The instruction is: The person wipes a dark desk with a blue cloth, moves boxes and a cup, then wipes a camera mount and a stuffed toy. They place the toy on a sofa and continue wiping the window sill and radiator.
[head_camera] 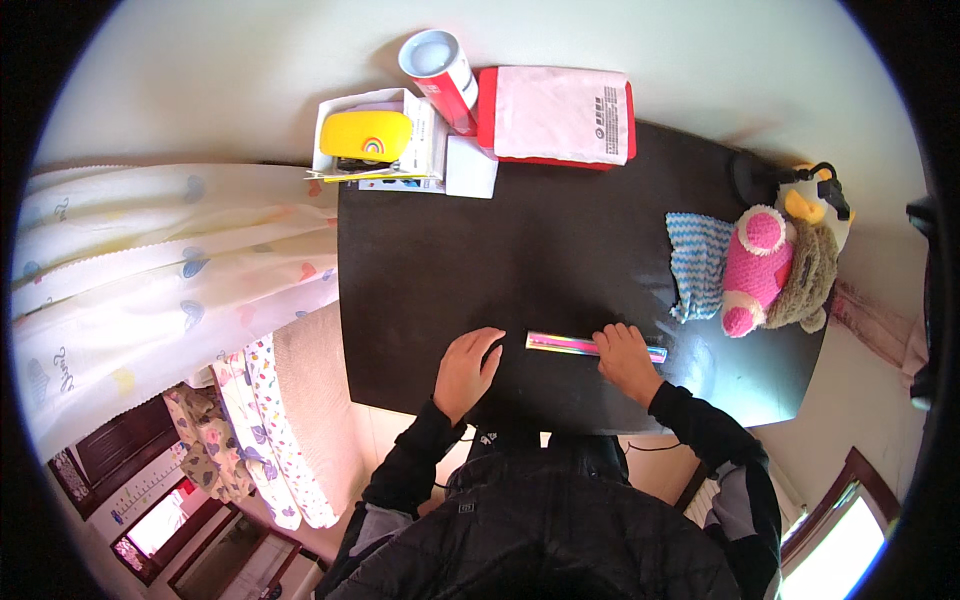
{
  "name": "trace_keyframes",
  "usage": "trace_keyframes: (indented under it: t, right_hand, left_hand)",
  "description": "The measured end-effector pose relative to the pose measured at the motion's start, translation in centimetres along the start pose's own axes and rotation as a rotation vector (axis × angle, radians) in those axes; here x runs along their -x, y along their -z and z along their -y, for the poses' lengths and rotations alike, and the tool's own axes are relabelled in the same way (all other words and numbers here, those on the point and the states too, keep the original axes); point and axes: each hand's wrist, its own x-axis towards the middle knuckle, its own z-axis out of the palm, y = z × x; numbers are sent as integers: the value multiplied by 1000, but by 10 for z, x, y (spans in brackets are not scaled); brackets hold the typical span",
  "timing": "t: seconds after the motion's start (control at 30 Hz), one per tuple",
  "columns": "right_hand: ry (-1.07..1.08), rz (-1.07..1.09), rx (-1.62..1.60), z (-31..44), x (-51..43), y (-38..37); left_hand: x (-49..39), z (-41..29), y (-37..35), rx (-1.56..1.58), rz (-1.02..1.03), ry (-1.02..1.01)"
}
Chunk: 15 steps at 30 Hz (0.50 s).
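Note:
A slim, long pink case or packet with bright multicoloured edges (pixel 559 343) lies flat on the dark tabletop (pixel 495 262), near its front edge. My right hand (pixel 624 360) rests over the case's right half, fingers bent across it; whether it grips the case or only presses on it is unclear. To the left of the case, and apart from it, my left hand (pixel 466 369) hovers at or just above the table, thumb and fingers apart, holding nothing.
At the back stand a white box (pixel 324 154) with a yellow case (pixel 365 135), a red-and-white canister (pixel 448 86) and a red box under a pale cloth bag (pixel 559 112). Plush toys (pixel 757 266) and a blue-striped cloth (pixel 697 264) lie right. A curtain (pixel 180 270) hangs left.

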Motion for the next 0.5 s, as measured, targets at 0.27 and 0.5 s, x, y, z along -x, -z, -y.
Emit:
trace_keyframes:
  t: [0.27,0.5]
  right_hand:
    - [-68,-383,-176,-38,-54,123]
    - [-19,-606,222,-104,-201,199]
  left_hand:
    - [8,-5,29,17,-128,54]
    - [25,-5,33,32,-192,47]
